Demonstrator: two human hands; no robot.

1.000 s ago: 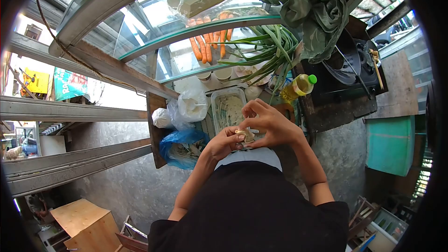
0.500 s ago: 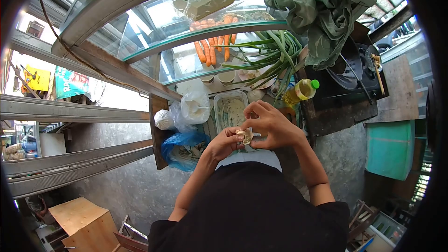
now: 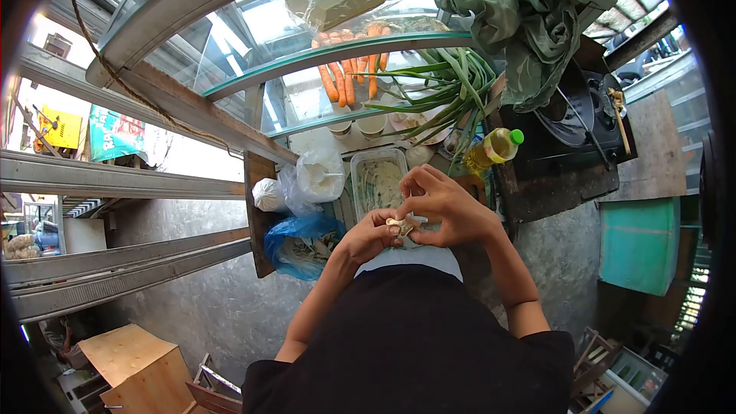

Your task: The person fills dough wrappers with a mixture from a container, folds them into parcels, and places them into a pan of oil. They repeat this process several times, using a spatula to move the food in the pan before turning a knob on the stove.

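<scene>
In the head view my left hand [image 3: 369,236] and my right hand [image 3: 451,211] meet in front of my body. Between their fingertips is a small, pale, folded dumpling wrapper [image 3: 401,225]. The left thumb and fingers pinch it from one side, while the right thumb and forefinger work at its other edge. Whatever lies inside the fold is too small to make out. Just beyond the hands stands a clear plastic tub [image 3: 356,184] holding a pale mixture [image 3: 379,178] flecked with green. A white surface [image 3: 389,259] shows beneath my hands.
Left of the tub are a white plastic bag [image 3: 320,176] and a blue bag [image 3: 307,249]. An oil bottle [image 3: 491,152] with a green cap stands to the right, near a stove [image 3: 590,126]. Behind lie spring onions [image 3: 460,92], carrots [image 3: 341,83] and two cups [image 3: 372,126] by the glass case.
The pale wrapper has turned slightly and looks more folded between my fingertips. Both hands stay in nearly the same place.
</scene>
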